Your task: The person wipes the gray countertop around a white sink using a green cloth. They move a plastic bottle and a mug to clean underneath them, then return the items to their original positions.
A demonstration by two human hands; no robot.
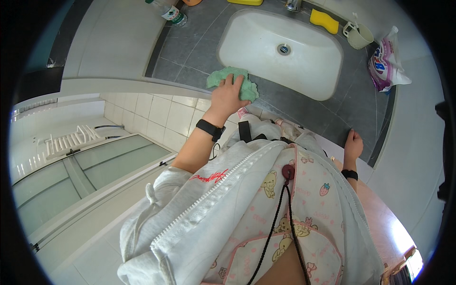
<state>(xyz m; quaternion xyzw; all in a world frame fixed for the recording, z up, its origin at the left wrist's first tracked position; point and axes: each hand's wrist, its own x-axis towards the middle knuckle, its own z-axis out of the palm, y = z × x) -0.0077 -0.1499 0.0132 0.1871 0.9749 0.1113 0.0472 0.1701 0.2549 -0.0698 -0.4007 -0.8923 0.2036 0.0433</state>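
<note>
A crumpled green cloth (249, 91) lies on the dark grey tiled countertop (302, 107), by the front left corner of the white sink basin (256, 53). On top of it is my left hand (229, 93), fingers spread over the fabric and gripping it; a black watch is on that wrist. My right hand (353, 144) rests at the counter's front edge towards the right, its fingers curled in and nothing visible in them. It wears a black wristband. The palm side of both hands is hidden.
Behind the basin are a faucet (293, 5), a yellow sponge (324, 21) and a yellow container (245, 1). A cup with a toothbrush (359, 36) and a plastic pouch (386, 64) stand right; a plastic bottle (172, 15) is back left. White walls flank the counter.
</note>
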